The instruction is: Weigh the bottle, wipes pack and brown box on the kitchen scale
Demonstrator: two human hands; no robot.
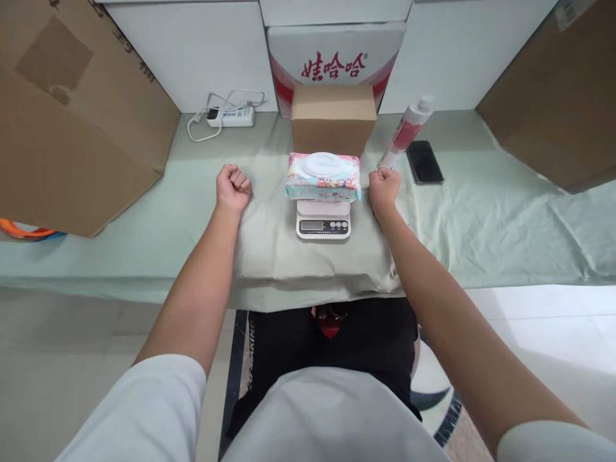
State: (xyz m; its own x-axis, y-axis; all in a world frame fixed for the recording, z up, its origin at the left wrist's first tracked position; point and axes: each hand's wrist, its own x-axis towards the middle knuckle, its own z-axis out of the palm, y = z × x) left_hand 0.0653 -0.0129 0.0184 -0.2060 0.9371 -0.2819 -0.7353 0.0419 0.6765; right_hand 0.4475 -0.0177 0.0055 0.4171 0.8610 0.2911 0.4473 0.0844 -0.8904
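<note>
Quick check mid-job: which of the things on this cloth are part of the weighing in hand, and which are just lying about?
In hand:
wet-wipes pack, lying on the kitchen scale
left hand and right hand, fisted either side, holding nothing

Lying about:
small cardboard box
tube
phone
power strip
large cartons

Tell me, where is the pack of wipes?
The pack of wipes lies on the small scale, mid-table in the head view, between the left hand and right hand.
</note>
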